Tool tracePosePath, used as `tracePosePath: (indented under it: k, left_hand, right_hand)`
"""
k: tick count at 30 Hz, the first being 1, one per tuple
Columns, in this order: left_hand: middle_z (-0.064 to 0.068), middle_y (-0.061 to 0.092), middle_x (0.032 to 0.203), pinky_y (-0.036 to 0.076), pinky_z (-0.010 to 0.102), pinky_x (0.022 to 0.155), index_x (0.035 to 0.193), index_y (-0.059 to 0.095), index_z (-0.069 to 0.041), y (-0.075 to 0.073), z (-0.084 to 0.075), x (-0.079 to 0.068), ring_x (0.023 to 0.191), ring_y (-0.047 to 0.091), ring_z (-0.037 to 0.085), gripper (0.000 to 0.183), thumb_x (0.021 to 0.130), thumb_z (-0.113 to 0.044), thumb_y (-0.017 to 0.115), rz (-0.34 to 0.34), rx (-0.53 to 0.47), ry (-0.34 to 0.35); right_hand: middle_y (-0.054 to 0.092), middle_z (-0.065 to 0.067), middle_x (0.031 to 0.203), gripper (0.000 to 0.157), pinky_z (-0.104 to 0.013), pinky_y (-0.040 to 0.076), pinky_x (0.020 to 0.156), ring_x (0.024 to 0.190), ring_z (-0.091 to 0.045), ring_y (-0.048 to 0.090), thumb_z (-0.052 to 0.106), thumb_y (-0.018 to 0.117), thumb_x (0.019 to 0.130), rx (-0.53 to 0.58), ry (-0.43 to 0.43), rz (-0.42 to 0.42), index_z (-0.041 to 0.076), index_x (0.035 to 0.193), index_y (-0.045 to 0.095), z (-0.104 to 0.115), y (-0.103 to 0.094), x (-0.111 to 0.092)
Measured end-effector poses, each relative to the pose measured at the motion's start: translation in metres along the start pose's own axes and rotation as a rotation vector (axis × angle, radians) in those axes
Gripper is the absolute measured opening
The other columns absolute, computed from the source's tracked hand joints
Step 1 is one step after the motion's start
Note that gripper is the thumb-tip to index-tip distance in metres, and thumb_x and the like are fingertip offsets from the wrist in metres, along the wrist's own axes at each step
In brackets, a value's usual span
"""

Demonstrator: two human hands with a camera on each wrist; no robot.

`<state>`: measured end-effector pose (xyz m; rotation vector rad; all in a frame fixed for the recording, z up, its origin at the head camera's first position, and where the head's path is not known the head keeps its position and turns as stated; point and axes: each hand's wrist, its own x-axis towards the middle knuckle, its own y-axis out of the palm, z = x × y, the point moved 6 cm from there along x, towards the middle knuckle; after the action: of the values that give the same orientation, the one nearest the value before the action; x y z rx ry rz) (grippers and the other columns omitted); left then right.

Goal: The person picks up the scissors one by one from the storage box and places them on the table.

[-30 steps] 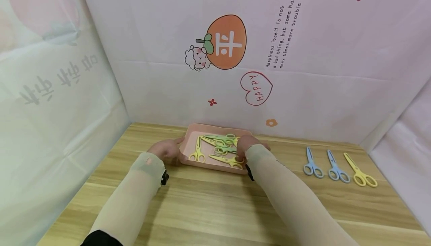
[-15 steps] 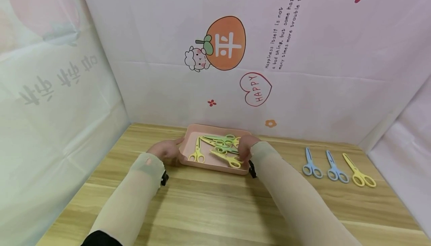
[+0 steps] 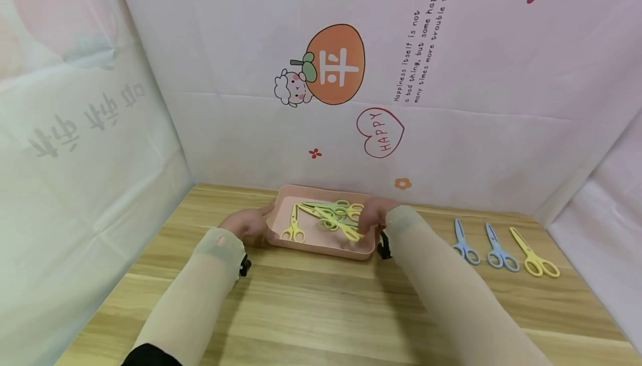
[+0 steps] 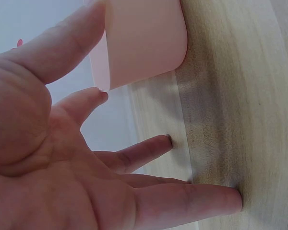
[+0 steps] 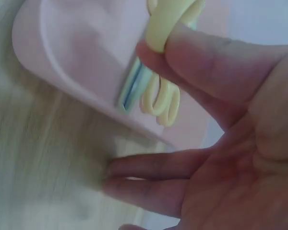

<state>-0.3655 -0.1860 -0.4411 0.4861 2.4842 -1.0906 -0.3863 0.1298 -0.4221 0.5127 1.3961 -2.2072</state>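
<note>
A pink tray (image 3: 321, 251) with several yellow and green scissors stands near the back wall. My left hand (image 3: 246, 223) is at its left end; in the left wrist view the thumb overlaps the tray's side, a fingertip meets its corner, and the other fingers are spread straight. Over the tray's right end, my right hand (image 3: 376, 213) pinches the handle loop of a pair of yellow scissors (image 5: 165, 24) between thumb and index finger. Yellow scissors (image 3: 293, 227) lie at the tray's left, and green scissors (image 3: 326, 206) at the back among others.
On the wooden table (image 3: 301, 305), two pairs of blue scissors (image 3: 464, 243) (image 3: 499, 250) and one pair of yellow scissors (image 3: 534, 255) lie in a row at the right. A printed white curtain (image 3: 241, 132) rises right behind the tray.
My right hand has taken hold of the yellow scissors at the tray's front right, turned them and raised them. That hand has shifted slightly right. My left hand stays at the tray.
</note>
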Motion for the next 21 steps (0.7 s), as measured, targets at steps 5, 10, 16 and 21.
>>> tracePosePath:
  k: [5,10,16,21]
  left_hand:
    - [0.021,0.018,0.162,0.019,0.058,0.112,0.161,0.021,-0.03,0.001,-0.003,0.001,0.146,0.014,0.043,0.105,0.078,-0.024,0.086,-0.007,-0.018,-0.012]
    - [0.02,0.018,0.162,0.021,0.057,0.112,0.161,0.021,-0.028,-0.001,-0.004,-0.001,0.146,0.014,0.042,0.105,0.079,-0.024,0.086,-0.001,-0.003,-0.006]
    - [0.02,0.017,0.162,0.022,0.058,0.112,0.161,0.02,-0.028,-0.002,-0.003,-0.002,0.146,0.013,0.043,0.106,0.079,-0.025,0.086,0.002,-0.005,-0.005]
    - [0.02,0.018,0.162,0.022,0.058,0.112,0.161,0.02,-0.028,-0.002,-0.003,-0.001,0.146,0.014,0.043,0.106,0.079,-0.026,0.086,-0.001,0.004,-0.001]
  right_hand:
    - [0.065,-0.01,0.106,0.018,-0.042,0.048,0.088,0.105,-0.028,0.058,0.018,0.072,0.086,0.12,-0.005,0.021,0.004,0.098,0.071,-0.028,-0.021,-0.005]
    - [0.064,-0.013,0.115,0.03,-0.043,0.047,0.09,0.108,-0.029,0.057,0.017,0.071,0.087,0.223,-0.009,-0.008,0.001,0.113,0.071,-0.059,-0.041,-0.014]
    - [0.067,-0.013,0.104,0.017,-0.047,0.047,0.092,0.109,-0.036,0.058,0.015,0.068,0.086,0.206,0.022,-0.048,0.001,0.094,0.073,-0.099,-0.063,-0.03]
    - [0.067,-0.007,0.085,0.011,-0.028,0.043,0.065,0.082,-0.021,0.057,0.008,0.065,0.081,0.107,0.063,-0.065,0.001,0.083,0.074,-0.129,-0.075,-0.039]
